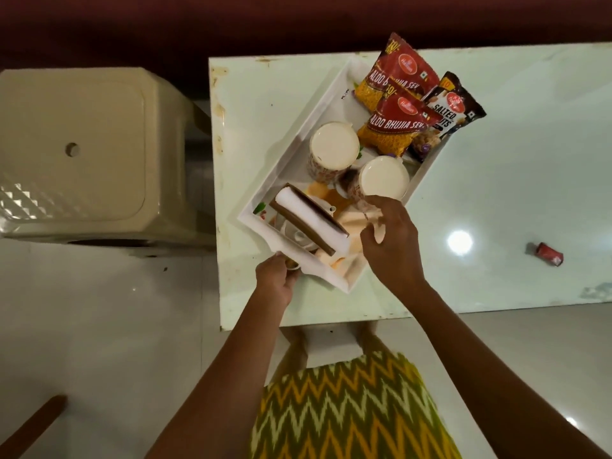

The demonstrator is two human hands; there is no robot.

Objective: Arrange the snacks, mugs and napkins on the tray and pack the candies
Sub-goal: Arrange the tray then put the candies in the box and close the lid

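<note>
A white tray (299,130) lies slantwise on the pale green table (516,180). At its far end rest two red Aloo Bhujia Sev packets (394,127) and a dark Salted Peanuts packet (452,109). Two patterned mugs (334,149) (384,178) stand in the middle. Near me a brown napkin holder (309,220) with white napkins leans in the tray. My left hand (275,281) grips the tray's near corner. My right hand (390,243) curls over the tray's right rim, beside the nearer mug. One red candy (547,254) lies on the table to the right.
A beige plastic stool (82,150) stands left of the table, close to its edge. The floor is pale tile. A dark red wall or sofa runs behind the table. My patterned yellow-green clothing shows below.
</note>
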